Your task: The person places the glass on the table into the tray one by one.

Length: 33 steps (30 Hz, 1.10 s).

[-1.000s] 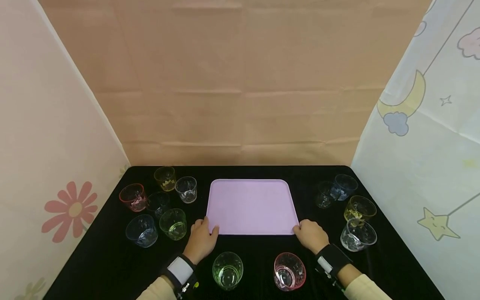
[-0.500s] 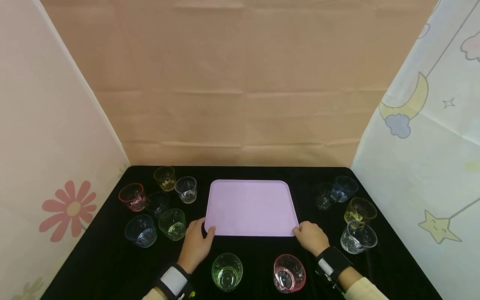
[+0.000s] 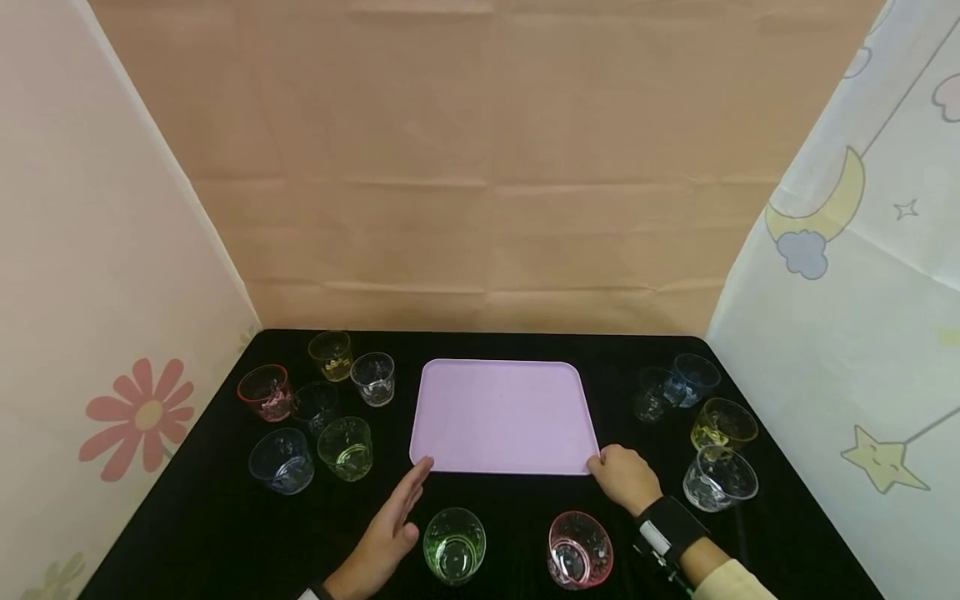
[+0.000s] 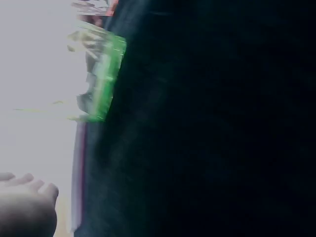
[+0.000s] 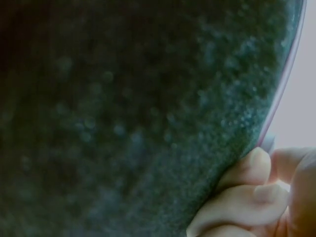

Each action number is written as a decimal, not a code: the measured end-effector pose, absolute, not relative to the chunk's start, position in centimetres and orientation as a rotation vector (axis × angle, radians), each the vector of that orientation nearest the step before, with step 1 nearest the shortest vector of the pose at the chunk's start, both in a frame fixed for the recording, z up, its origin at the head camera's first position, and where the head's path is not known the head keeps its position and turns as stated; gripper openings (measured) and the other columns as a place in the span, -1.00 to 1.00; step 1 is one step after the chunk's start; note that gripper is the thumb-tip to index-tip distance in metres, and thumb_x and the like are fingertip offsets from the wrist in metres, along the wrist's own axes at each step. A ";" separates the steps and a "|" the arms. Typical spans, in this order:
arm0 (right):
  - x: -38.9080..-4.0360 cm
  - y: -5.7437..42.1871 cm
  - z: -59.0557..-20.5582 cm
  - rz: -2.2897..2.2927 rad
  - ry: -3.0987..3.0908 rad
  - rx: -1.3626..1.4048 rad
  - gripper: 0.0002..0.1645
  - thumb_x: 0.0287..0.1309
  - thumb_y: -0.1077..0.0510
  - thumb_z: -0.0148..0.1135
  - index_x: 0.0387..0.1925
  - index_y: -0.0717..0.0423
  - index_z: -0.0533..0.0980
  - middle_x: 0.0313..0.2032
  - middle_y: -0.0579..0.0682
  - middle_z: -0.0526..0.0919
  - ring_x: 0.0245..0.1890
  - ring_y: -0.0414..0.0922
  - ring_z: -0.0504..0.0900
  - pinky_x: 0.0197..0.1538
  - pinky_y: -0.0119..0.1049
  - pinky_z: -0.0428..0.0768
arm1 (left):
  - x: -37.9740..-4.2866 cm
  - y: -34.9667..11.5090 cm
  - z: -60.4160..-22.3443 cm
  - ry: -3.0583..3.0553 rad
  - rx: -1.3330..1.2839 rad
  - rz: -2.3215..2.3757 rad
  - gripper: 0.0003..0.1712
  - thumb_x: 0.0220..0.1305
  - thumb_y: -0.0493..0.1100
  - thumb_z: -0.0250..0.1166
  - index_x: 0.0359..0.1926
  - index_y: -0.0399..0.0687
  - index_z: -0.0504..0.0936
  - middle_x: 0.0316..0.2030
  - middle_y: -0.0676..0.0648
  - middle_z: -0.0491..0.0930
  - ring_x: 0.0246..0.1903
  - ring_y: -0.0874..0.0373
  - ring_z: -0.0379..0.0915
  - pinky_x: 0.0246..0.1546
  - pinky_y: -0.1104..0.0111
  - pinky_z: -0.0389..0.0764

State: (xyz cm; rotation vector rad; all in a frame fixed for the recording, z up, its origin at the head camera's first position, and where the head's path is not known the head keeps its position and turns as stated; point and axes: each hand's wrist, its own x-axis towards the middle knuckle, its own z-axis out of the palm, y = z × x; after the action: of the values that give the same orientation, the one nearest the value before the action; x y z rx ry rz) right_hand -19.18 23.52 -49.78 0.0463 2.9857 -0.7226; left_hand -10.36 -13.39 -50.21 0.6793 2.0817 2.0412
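Note:
A pink-lilac tray (image 3: 501, 417) lies flat on the black table. My right hand (image 3: 627, 480) grips its near right corner, with curled fingers (image 5: 247, 170) at the rim in the right wrist view. Off the tray, my left hand (image 3: 384, 533) is held edgewise with straight fingers, its fingertips near the near left corner. Beside it stands a green glass (image 3: 455, 546); a pink glass (image 3: 580, 550) stands to the right of that, both nearer me than the tray. The left wrist view is blurred, showing the green glass (image 4: 109, 79) and part of my left hand (image 4: 27, 212).
Several tumblers cluster on the left, among them a green glass (image 3: 346, 449), a blue glass (image 3: 282, 462) and a clear glass (image 3: 373, 379). Others stand on the right, including a yellow glass (image 3: 722, 423) and a clear glass (image 3: 718, 479). Sheets wall the table in.
My left hand has let go of the tray's near left corner and moved back toward me, its fingers straightening. The tray's near left side shifted slightly earlier; my right hand has stayed at its corner.

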 end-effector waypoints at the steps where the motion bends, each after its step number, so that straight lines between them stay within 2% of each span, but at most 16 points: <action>1: -19.2 23.5 -49.7 -0.727 2.984 0.047 -0.55 0.23 0.16 0.11 -0.77 0.03 0.32 -0.75 -0.09 0.30 -0.72 -0.14 0.28 -0.61 -0.32 0.17 | -10.2 -13.5 -50.6 2.063 0.711 2.035 -0.09 0.58 0.20 -0.02 0.60 -0.28 -0.13 0.54 -0.48 -0.17 0.53 0.29 -0.16 0.37 0.62 0.00; 4: -19.2 23.6 -49.6 -0.728 2.984 0.041 -0.55 0.23 0.16 0.11 -0.78 0.03 0.31 -0.75 -0.09 0.30 -0.72 -0.15 0.28 -0.61 -0.33 0.17 | -9.7 -13.8 -51.1 2.043 0.748 1.962 0.17 0.38 0.37 0.15 0.61 -0.23 -0.19 0.55 -0.46 -0.19 0.45 0.53 -0.17 0.34 0.63 0.02; 7: -19.2 23.6 -49.5 -0.719 2.988 0.038 -0.54 0.24 0.16 0.12 -0.78 0.03 0.32 -0.76 -0.10 0.30 -0.73 -0.15 0.28 -0.61 -0.33 0.16 | -9.4 -13.8 -51.5 2.005 0.742 1.879 0.33 0.25 0.42 0.27 0.62 -0.14 -0.30 0.58 -0.39 -0.25 0.43 0.57 -0.24 0.31 0.61 0.01; 10: -19.2 23.6 -49.5 -0.716 2.987 0.034 -0.55 0.25 0.15 0.11 -0.77 0.03 0.33 -0.75 -0.09 0.31 -0.72 -0.14 0.29 -0.61 -0.33 0.17 | -9.5 -13.6 -51.9 1.997 0.779 1.815 0.40 0.22 0.38 0.34 0.60 -0.19 -0.40 0.57 -0.40 -0.29 0.44 0.54 -0.29 0.37 0.46 0.03; 14: -19.3 23.5 -49.5 -0.721 2.977 0.022 -0.56 0.25 0.14 0.10 -0.75 0.03 0.34 -0.74 -0.09 0.32 -0.71 -0.15 0.29 -0.60 -0.32 0.18 | -9.8 -13.4 -52.4 2.019 0.788 1.765 0.43 0.22 0.21 0.44 0.57 -0.29 -0.45 0.56 -0.44 -0.27 0.44 0.51 -0.29 0.40 0.34 0.08; 18: -19.3 23.5 -49.5 -0.722 2.974 0.022 -0.57 0.26 0.14 0.11 -0.75 0.03 0.35 -0.74 -0.09 0.32 -0.71 -0.15 0.30 -0.60 -0.32 0.18 | -9.9 -13.3 -52.4 2.043 0.766 1.734 0.45 0.17 -0.04 0.54 0.56 -0.32 -0.46 0.56 -0.44 -0.24 0.46 0.46 -0.26 0.36 0.48 0.07; 21: -19.3 23.5 -49.6 -0.719 2.977 0.018 -0.56 0.26 0.14 0.11 -0.75 0.03 0.35 -0.74 -0.09 0.32 -0.71 -0.14 0.30 -0.60 -0.32 0.18 | -10.0 -13.1 -52.3 2.070 0.784 1.713 0.46 0.12 -0.18 0.57 0.55 -0.35 -0.45 0.54 -0.48 -0.23 0.48 0.41 -0.24 0.35 0.51 0.07; 28: -19.4 23.6 -49.6 -0.707 2.981 0.028 -0.56 0.24 0.13 0.12 -0.76 0.03 0.34 -0.74 -0.09 0.31 -0.72 -0.15 0.29 -0.60 -0.32 0.17 | -10.1 -12.6 -52.4 2.097 0.863 1.720 0.42 0.09 -0.22 0.59 0.55 -0.42 -0.37 0.50 -0.55 -0.13 0.49 0.30 -0.13 0.36 0.47 0.13; 33: -19.4 23.7 -49.7 -0.716 2.975 0.028 -0.57 0.24 0.13 0.12 -0.75 0.03 0.35 -0.74 -0.09 0.32 -0.71 -0.15 0.29 -0.59 -0.32 0.17 | -10.2 -12.6 -52.8 2.001 0.865 1.758 0.26 0.16 -0.26 0.53 0.57 -0.38 -0.22 0.50 -0.52 -0.05 0.49 0.22 -0.01 0.34 0.46 0.15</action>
State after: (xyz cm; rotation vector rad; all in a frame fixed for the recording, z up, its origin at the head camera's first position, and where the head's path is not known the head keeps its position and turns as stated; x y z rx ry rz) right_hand -19.37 23.67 -49.73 0.0278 2.9749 -0.7164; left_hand -10.21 -12.57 -52.79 0.8651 2.0008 1.7582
